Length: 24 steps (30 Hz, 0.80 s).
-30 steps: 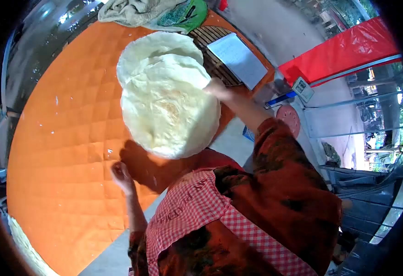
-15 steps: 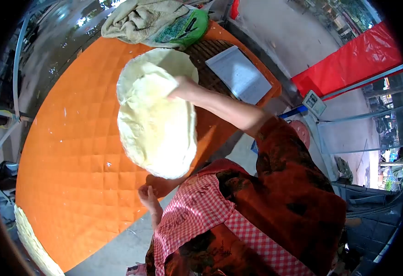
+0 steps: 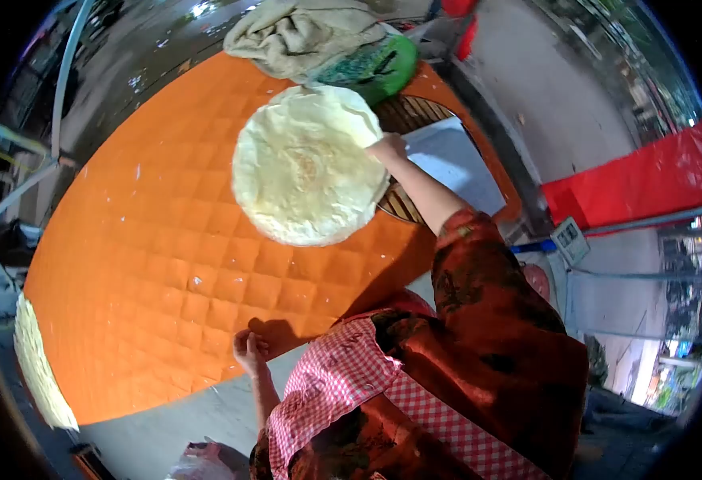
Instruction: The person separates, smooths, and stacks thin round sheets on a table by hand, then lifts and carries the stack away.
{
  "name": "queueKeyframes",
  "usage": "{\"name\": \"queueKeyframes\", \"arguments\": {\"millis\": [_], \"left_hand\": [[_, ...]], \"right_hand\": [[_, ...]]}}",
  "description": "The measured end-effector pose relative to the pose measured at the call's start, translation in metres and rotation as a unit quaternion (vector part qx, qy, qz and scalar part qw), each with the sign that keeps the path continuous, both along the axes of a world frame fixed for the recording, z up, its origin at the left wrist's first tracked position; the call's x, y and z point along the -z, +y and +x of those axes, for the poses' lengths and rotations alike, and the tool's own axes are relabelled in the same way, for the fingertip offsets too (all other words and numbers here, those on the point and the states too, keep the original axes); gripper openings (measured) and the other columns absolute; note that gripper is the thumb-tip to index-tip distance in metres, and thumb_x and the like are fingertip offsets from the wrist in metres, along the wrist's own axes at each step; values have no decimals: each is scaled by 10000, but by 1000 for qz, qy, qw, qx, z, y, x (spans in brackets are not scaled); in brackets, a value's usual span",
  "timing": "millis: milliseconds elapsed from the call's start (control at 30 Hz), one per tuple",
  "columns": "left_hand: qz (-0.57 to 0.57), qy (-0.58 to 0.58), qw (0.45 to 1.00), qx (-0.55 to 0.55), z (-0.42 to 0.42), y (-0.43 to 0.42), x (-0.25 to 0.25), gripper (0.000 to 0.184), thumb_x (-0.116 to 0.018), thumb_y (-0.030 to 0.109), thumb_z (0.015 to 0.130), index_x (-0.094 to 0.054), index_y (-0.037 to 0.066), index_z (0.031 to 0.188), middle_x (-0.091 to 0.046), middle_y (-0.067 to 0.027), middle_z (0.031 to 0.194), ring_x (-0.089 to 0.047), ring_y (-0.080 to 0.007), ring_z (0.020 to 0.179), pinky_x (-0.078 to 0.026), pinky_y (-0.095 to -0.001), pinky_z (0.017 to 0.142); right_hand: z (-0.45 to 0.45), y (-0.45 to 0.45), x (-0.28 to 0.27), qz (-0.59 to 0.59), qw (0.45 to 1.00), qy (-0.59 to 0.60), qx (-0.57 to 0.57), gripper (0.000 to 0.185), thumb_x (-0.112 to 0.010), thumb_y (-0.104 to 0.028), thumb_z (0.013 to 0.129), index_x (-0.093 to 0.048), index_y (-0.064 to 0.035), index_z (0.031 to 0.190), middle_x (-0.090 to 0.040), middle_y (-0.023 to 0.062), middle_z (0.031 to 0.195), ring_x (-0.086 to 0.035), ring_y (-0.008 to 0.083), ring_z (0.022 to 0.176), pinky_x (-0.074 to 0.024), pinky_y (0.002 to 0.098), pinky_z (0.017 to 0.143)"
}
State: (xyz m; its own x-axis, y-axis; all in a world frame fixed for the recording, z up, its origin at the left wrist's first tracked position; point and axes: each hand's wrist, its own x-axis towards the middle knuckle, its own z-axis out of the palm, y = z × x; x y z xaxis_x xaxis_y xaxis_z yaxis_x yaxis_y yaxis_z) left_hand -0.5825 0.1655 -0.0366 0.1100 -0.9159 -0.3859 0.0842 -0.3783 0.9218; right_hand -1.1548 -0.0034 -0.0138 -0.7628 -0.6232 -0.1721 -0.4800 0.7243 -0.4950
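A large, round, pale flatbread lies on the orange table, its surface wrinkled and browned at the middle. My right hand is closed on its right rim, fingertips partly hidden against the bread. My left hand hangs by the near edge of the table with its fingers curled in and nothing seen in them. Whether the bread is one sheet or a stack, I cannot tell.
The orange quilted tabletop has small crumbs. Behind the bread are a beige cloth and a green bag. A white sheet rests on a slatted round tray. More pale bread lies far left.
The bread's folded upper part has been spread out, and the long overlapping shape is now one round. My right hand has moved right in view, still at the rim. My left hand stays low.
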Motion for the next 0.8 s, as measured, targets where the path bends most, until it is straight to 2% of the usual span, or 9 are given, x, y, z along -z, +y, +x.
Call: {"name": "queueKeyframes", "arguments": {"millis": [133,233,300,367,400,533,667,767,800], "left_hand": [[32,-2,999,-30,-2,1,-6,20,-568,59,865,-565,41,856,-564,-41,644,-470,-94,426,-359,-215,376],[13,1,999,-33,-1,2,-5,59,-567,38,870,-569,14,924,-588,-64,671,-531,-137,473,-406,-243,406],[42,21,999,-14,-1,1,-16,67,-570,21,868,-564,13,934,-595,-67,690,-532,-135,475,-407,-242,405],[38,38,999,-10,2,6,-13,67,-566,14,870,-564,15,938,-597,-68,693,-531,-135,475,-409,-242,411],[33,49,998,2,2,4,-9,68,-564,11,871,-564,17,939,-598,-68,694,-531,-135,474,-411,-242,414],[45,106,992,42,11,-1,-19,67,-557,27,879,-560,36,946,-614,-72,745,-580,-153,537,-466,-251,478],[95,197,968,121,41,-13,-33,76,-555,89,889,-551,58,959,-630,-104,828,-647,-200,683,-528,-297,589],[82,312,939,121,62,-33,-43,109,-525,156,915,-554,66,969,-629,-113,906,-647,-240,823,-536,-349,704],[84,417,897,117,73,-51,-64,198,-493,242,939,-563,65,997,-617,-99,979,-618,-279,939,-502,-397,845]], "right_hand": [[-16,0,4,-139,956,-259,-19,413,-702,-256,677,-674,-19,1015,-670,185,990,-635,349,951,-508,411,825],[-33,-1,-13,-173,742,-647,-39,444,-659,-82,716,-596,16,1145,-642,162,1081,-631,321,962,-514,426,835],[-7,-7,-70,-90,818,-567,-8,504,-647,-58,732,-533,27,1215,-620,169,1119,-631,313,971,-519,438,837],[14,-31,-101,-81,842,-525,-95,490,-639,-26,697,-549,56,1171,-627,181,1074,-629,301,967,-512,418,875],[-9,-67,-75,-72,862,-479,-149,445,-652,-30,677,-583,52,1109,-640,172,1035,-638,283,926,-527,403,836],[84,-144,-194,-188,890,-366,-198,313,-688,-59,674,-608,10,968,-640,107,919,-621,219,817,-530,359,711],[187,-128,-324,-300,844,-427,-122,270,-703,-68,720,-585,-24,959,-617,99,971,-612,205,841,-532,344,675],[246,-83,-361,-381,802,-461,-16,360,-692,-52,735,-556,-29,1067,-592,119,1069,-591,238,967,-543,383,773],[283,-44,-337,-412,757,-507,-21,408,-662,-37,751,-531,2,1136,-595,126,1090,-583,265,1010,-537,417,830]]}}
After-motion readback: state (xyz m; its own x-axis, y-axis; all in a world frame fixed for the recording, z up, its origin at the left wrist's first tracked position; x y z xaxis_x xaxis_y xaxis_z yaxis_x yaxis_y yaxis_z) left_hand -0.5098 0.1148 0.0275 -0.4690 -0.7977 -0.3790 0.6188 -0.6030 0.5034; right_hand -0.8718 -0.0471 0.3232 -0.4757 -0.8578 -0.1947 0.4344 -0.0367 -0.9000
